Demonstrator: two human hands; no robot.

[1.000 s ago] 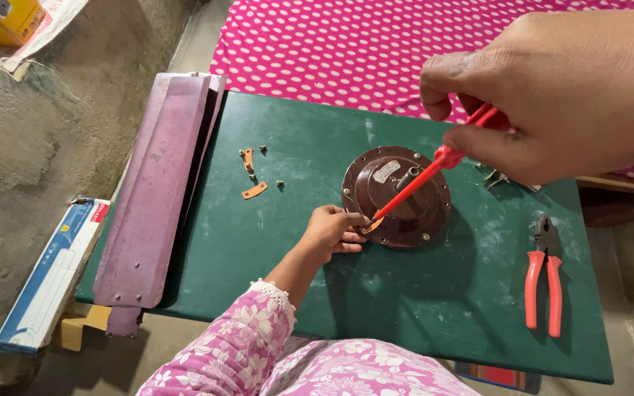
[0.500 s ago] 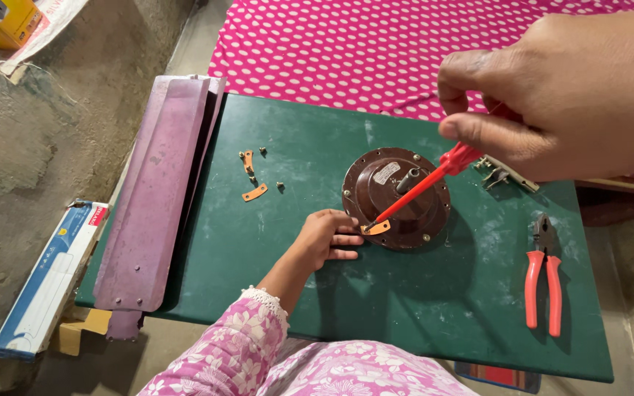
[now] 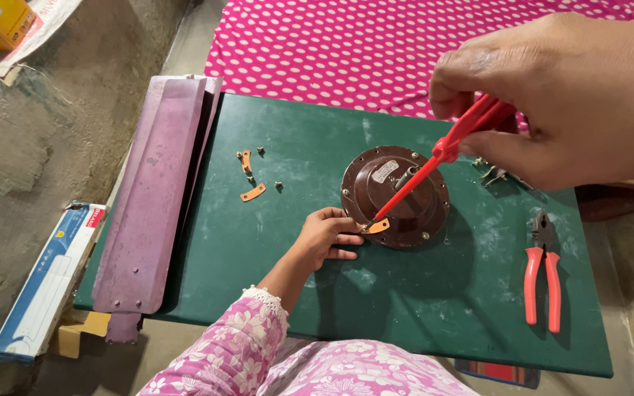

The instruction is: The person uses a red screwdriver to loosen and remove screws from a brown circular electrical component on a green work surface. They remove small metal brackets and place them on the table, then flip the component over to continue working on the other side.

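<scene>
A dark brown round fan motor housing (image 3: 398,192) lies on a green table (image 3: 434,308). My left hand (image 3: 326,236), in a pink floral sleeve, pinches a small orange-brown metal bracket (image 3: 378,226) against the housing's near-left rim. My right hand (image 3: 566,95), raised close to the camera, grips a red screwdriver (image 3: 445,147) by its handle. The red shaft slants down to the left and its tip meets the bracket.
Red-handled pliers (image 3: 541,275) lie at the table's right. Two more brackets (image 3: 249,176) and loose screws sit left of the housing. A purple fan blade stack (image 3: 152,205) covers the table's left edge. A long box (image 3: 49,282) lies on the floor; pink dotted cloth (image 3: 346,44) lies behind.
My right hand has drifted a little to the right and tilted the screwdriver. Its tip stays at the bracket, and my left hand has barely moved.
</scene>
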